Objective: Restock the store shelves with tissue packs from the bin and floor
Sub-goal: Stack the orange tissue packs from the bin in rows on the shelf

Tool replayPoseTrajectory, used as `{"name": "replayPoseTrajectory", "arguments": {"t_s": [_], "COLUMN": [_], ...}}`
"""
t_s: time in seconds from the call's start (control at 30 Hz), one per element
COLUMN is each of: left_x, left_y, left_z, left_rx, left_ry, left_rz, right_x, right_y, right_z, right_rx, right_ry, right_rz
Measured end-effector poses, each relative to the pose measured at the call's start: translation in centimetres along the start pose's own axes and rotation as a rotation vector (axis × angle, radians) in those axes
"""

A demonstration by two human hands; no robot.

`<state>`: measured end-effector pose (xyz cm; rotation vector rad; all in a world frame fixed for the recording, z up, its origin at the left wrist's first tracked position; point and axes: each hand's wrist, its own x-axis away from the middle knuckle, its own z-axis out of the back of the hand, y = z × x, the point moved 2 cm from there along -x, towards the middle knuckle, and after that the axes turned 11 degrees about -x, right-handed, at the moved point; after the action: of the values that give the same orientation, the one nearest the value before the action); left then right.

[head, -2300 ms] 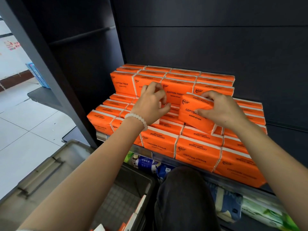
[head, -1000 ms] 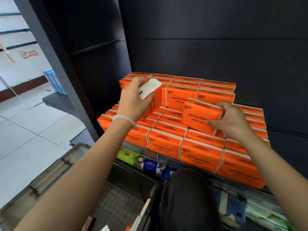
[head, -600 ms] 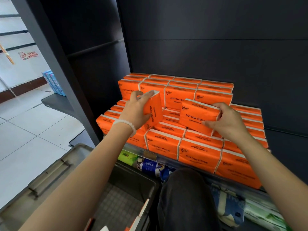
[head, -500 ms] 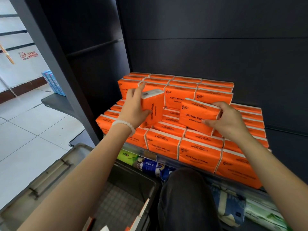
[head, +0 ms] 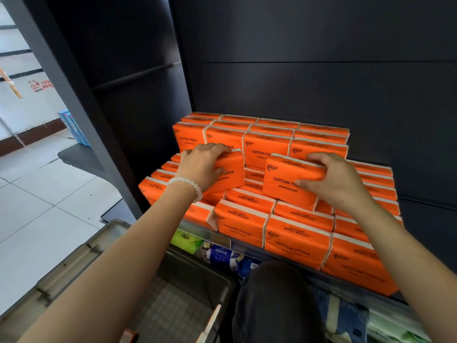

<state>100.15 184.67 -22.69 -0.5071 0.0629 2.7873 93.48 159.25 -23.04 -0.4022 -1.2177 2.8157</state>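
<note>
Orange cotton tissue packs point(head: 296, 241) are stacked in stepped rows on a dark shelf point(head: 247, 246). My left hand point(head: 200, 167) grips one orange pack point(head: 231, 174), standing it against the tall back row at the left. My right hand point(head: 331, 179) grips a second orange pack point(head: 286, 181), held upright over the middle rows, fingers over its top edge and thumb on its front. A grey bin point(head: 74, 258) lies below my left arm, with a few packs showing at its near edge.
A dark upright post point(head: 81, 115) bounds the shelf on the left, with white tiled floor point(head: 37, 201) beyond. Green and blue tissue packs point(head: 215, 253) sit on the lower shelf. My dark-trousered knee point(head: 274, 300) is below the shelf edge.
My left hand lifted a pack from the stack, turned it from end-on to flat-faced, and lowered it against the left back row. My right hand kept holding its pack almost still.
</note>
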Motion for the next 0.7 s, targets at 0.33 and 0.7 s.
{"name": "replayPoseTrajectory", "arguments": {"t_s": [0.33, 0.7], "left_x": [-2.3, -5.2], "left_y": [-6.4, -12.0], "left_z": [2.1, 1.2], "left_rx": [-0.004, -0.061], "left_ry": [0.022, -0.07], "left_rz": [0.005, -0.077], "right_x": [-3.7, -7.3], "right_y": [-3.3, -7.4], "right_z": [-2.8, -8.9], "right_rx": [0.044, -0.032], "right_ry": [0.005, 0.026], "right_rz": [0.132, 0.199]}}
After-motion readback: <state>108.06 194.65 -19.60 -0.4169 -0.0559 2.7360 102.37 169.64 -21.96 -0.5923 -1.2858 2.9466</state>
